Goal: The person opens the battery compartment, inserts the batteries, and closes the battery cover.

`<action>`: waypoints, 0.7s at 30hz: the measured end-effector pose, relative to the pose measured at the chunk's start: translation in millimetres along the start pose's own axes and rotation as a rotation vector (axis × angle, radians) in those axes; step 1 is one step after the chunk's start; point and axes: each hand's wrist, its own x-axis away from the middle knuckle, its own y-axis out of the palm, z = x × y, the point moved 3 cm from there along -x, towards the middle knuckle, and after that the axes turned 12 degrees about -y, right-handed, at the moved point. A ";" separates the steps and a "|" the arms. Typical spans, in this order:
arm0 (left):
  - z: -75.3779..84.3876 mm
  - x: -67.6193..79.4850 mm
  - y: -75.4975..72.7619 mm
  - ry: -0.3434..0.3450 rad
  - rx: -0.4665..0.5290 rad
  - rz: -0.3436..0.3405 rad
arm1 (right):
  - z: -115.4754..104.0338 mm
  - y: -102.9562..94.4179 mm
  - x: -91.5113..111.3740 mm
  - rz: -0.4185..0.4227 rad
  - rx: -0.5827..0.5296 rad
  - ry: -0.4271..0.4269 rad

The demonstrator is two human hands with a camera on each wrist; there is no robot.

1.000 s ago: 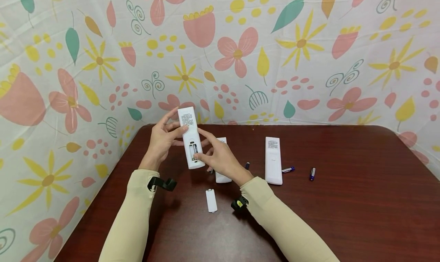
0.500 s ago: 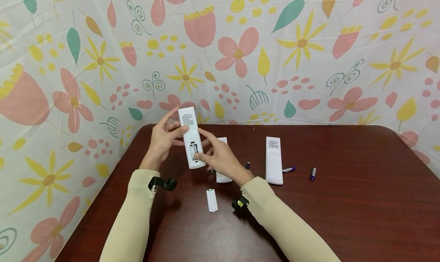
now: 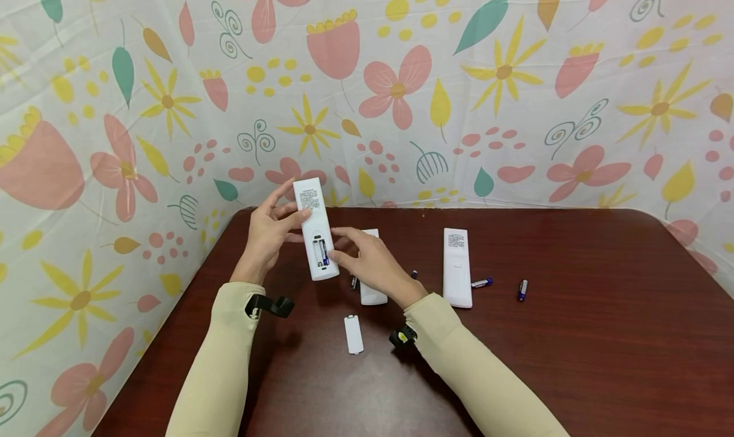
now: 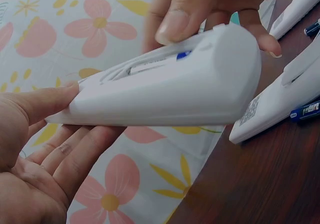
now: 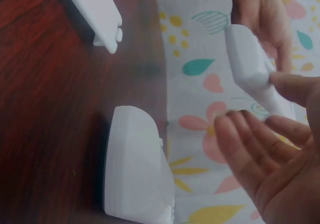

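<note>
A white remote control, back side up, is held above the table by my left hand, thumb on its back and fingers behind. In the left wrist view, its open compartment shows a battery with a blue end. In the head view that battery lies along the compartment's right side. My right hand is at the remote's lower right edge, thumb right at the side of the compartment. Its other fingers extend loosely, gripping nothing, as the right wrist view shows. The detached battery cover lies on the table, nearer the front.
A second white remote lies partly behind my right hand, with batteries at its sides. Further right are a third remote, a battery touching it, and another battery. A patterned cloth hangs behind the table.
My right thumb has come off the battery compartment to the remote's edge, uncovering the battery's blue end. The remote and left hand have shifted slightly left.
</note>
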 end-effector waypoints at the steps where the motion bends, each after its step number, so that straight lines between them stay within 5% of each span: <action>1: -0.1 0.0 -0.9 -0.002 0.006 0.003 | 0.8 -0.5 -0.2 0.002 0.032 0.002; 8: 1.3 -0.4 -3.3 0.009 0.012 0.011 | 4.3 -1.7 -1.3 -0.023 0.261 -0.058; 15: 1.9 0.9 -1.7 -0.001 0.020 0.004 | 8.6 0.2 0.9 -0.135 0.521 -0.065; 21: 0.8 -0.7 -2.2 0.000 0.031 0.009 | 11.7 1.0 3.2 -0.241 0.640 -0.033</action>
